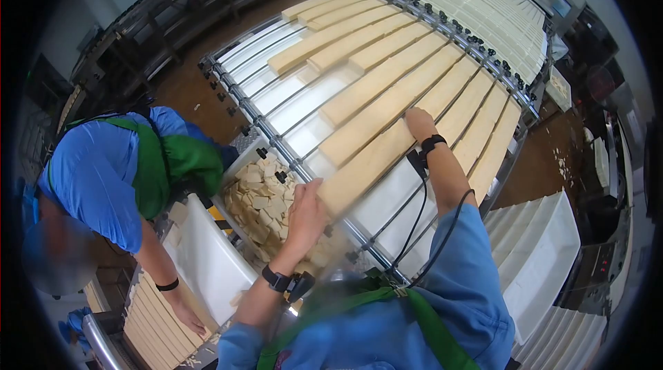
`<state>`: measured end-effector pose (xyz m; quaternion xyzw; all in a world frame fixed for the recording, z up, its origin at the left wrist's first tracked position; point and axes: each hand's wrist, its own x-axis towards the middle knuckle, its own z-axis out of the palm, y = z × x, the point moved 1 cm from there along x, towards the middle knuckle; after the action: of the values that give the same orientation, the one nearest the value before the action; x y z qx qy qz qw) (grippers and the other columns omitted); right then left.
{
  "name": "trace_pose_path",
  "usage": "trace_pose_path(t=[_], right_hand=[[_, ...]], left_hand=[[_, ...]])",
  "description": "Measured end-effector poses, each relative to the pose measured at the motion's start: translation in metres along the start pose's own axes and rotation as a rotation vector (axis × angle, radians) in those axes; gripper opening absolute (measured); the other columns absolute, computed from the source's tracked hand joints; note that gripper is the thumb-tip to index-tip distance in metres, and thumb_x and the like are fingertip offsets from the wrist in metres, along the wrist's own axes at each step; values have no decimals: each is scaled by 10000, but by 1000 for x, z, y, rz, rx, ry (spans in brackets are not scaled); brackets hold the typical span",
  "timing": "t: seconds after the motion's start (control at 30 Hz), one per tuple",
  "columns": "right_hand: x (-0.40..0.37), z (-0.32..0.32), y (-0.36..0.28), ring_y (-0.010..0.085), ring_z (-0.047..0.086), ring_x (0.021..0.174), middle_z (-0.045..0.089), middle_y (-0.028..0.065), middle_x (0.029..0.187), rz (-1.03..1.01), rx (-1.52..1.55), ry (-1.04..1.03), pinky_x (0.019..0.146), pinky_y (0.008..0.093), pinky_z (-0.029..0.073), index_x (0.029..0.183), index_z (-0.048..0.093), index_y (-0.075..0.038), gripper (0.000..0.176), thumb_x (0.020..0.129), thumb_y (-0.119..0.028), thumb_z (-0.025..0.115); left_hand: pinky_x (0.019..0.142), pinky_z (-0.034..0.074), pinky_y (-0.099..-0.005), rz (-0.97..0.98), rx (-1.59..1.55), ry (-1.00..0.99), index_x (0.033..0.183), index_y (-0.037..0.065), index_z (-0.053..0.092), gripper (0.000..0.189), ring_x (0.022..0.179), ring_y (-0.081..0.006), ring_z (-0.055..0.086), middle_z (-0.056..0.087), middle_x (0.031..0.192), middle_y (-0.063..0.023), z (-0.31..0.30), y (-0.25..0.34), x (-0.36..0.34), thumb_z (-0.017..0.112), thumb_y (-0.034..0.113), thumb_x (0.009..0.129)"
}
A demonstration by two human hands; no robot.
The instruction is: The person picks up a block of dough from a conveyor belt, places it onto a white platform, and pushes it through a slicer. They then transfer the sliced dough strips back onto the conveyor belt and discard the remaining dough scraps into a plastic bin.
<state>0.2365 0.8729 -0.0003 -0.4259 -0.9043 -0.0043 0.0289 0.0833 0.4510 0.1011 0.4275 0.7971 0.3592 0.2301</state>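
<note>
A long, flat, pale yellow slab (369,168) lies lengthwise along the slatted conveyor (280,116). At its near end my left hand (306,216) has its fingers closed around the corner, close to the conveyor's metal edge rail. Farther along the same slab my right hand (420,125) is curled at its edge, the fingertips partly hidden. Several similar slabs (397,87) rest side by side beyond and to the right, with white surface showing between the dark rods at the left.
Below the rail sits a bin of broken pale pieces (259,197). At left a co-worker in blue (103,176) reaches toward a row of strips (155,325), beside a white tub (207,259). Stacked white trays (535,252) stand at right. A black cable (421,232) hangs by my right arm.
</note>
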Motion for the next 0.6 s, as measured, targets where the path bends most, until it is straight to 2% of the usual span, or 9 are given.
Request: trace_pose_path(t=[0.1,0.2,0.27,0.3,0.37,0.4,0.43,0.57,0.6], right_hand=[[-3,-16,-3,384,745,972,757,215,1033,2,-81,-54,855,498,598,960,749,-24,227,968,-169,575],[-14,-49,-7,345,776,935,783,160,983,51,-159,49,805,479,620,987,782,-79,180,939,-133,617],[-34,-93,-12,352,764,865,764,160,899,311,-5,453,753,487,597,967,717,-64,132,928,-150,624],[-44,-109,-13,352,764,865,764,160,899,310,-10,445,753,487,597,967,717,-64,132,928,-150,624],[-63,-133,-8,373,734,785,727,178,836,384,337,684,713,523,555,948,634,-46,136,924,-179,617],[-67,-128,-1,294,692,718,673,159,787,333,514,790,658,447,518,937,594,-27,138,942,-161,625],[-72,-121,0,294,692,718,673,159,787,329,504,793,658,447,518,937,594,-27,138,942,-161,625],[-126,-120,-50,88,517,739,555,-29,804,190,1303,607,674,245,444,1021,613,-22,104,1042,-124,604],[-138,-106,-59,90,529,764,561,-39,826,137,1307,488,697,254,458,1057,621,-14,143,1060,-152,586]], left_hand=[[1011,499,-484,5,14,3,1440,109,546,490,1118,-415,639,564,1287,-197,3,-3,3,487,55,957],[1000,503,-479,8,9,15,1430,100,551,492,1099,-409,642,569,1261,-199,7,-2,5,496,36,945],[986,513,-485,60,-3,29,1448,104,532,521,1093,-420,641,554,1264,-205,15,1,12,505,19,935],[972,524,-492,113,-15,44,1466,108,513,551,1087,-432,641,540,1267,-211,21,4,16,513,2,925],[976,522,-497,130,-38,58,1448,78,508,579,1114,-459,623,526,1260,-242,50,7,33,583,3,879],[980,520,-503,152,-58,77,1430,48,503,617,1142,-486,605,513,1252,-273,63,8,40,653,4,833],[980,520,-503,155,-69,78,1430,48,503,617,1142,-486,605,513,1252,-273,69,12,44,653,4,833],[992,524,-524,47,-9,65,1476,55,411,742,1166,-497,597,436,1345,-294,89,2,51,679,-29,789],[996,523,-523,38,-17,41,1487,56,399,755,1169,-497,597,430,1357,-294,87,0,51,702,-6,799]])
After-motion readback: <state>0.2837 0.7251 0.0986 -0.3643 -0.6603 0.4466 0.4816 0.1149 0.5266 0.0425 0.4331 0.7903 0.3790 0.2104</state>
